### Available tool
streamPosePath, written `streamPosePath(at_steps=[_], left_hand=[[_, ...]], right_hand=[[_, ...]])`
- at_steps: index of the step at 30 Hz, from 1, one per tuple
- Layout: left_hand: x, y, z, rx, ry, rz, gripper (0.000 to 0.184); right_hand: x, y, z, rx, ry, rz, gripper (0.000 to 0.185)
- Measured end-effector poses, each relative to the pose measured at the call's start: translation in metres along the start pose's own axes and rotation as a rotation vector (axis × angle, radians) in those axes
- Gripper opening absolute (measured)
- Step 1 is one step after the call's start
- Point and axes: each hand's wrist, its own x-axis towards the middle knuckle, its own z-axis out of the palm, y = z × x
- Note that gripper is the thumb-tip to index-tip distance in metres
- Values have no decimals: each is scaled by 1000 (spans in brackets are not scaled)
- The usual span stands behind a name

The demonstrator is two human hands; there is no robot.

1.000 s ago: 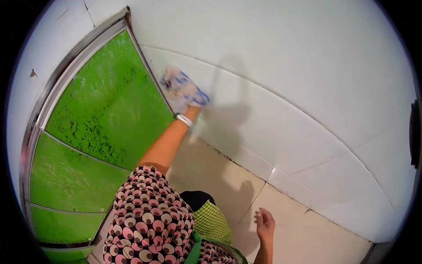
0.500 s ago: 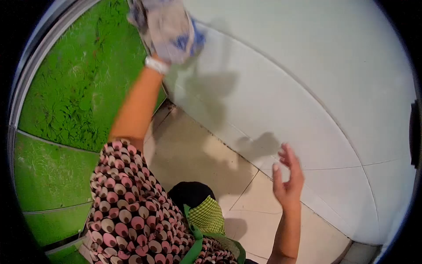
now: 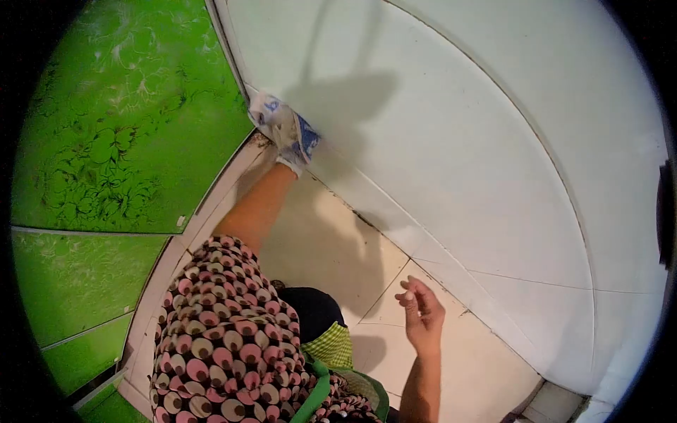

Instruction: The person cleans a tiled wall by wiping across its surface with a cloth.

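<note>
My left hand [image 3: 285,137] is against a white-and-blue cloth [image 3: 271,113], low on the white tiled wall [image 3: 451,155], right at the corner where it meets the green cabinet [image 3: 134,127]. The cloth covers most of the fingers. A white band circles that wrist. On the right, my right hand [image 3: 424,315] hovers over the beige floor, away from the wall, with fingers loosely bent and apart and nothing between them.
Beige floor tiles [image 3: 331,247] lie below, with dark grime along the wall joint. More green panels [image 3: 84,289] run down the left side above a pale ledge [image 3: 144,338]. A grey block [image 3: 553,403] is at the lower right corner.
My left hand and the cloth rose along the corner, then came down to its bottom near the floor. My right hand went up and then dropped back lower and left. The view has shifted.
</note>
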Motion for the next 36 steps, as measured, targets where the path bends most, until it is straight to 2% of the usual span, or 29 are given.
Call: streamPosePath(at_steps=[6,8,9,10,11,13,14,15,16,18,19,21,24,28,30,33,36], left_hand=[[-9,26,2,-241,11,114,31],[-9,40,2,-469,70,185,32],[-7,48,4,-727,102,259,32],[-4,59,8,-1313,118,426,33],[-1,80,5,-1771,69,700,33],[5,135,1,-675,391,739,34],[6,195,-11,-1037,457,509,28],[8,205,-23,-799,473,534,26],[9,208,-34,-555,509,648,26],[14,219,-45,-315,610,819,30],[17,217,-46,-261,645,857,33],[28,197,-48,-297,488,816,34],[42,155,-42,-253,283,631,34],[52,94,-28,-58,136,336,35],[50,82,-26,-16,81,255,36],[48,89,-21,-12,-7,258,37],[37,132,-27,-41,-150,363,37]], right_hand=[[-42,16,19,79,-3,152,33],[-50,27,15,55,-3,205,32],[-53,30,13,60,23,214,32],[-55,32,11,66,49,223,31],[-56,34,11,63,50,217,31],[-56,33,13,68,64,221,30],[-54,31,15,65,65,215,30],[-50,29,19,52,47,197,29],[-46,27,24,38,29,179,29],[-44,16,29,-22,37,175,28],[-46,7,29,-96,19,165,28],[-56,0,19,-178,0,136,28],[-50,12,4,-163,-34,157,29],[-57,53,-28,-48,-6,177,27],[-62,67,-32,-36,12,211,28],[-68,73,-24,-31,-3,241,28],[-77,75,-25,-66,-27,234,28]])
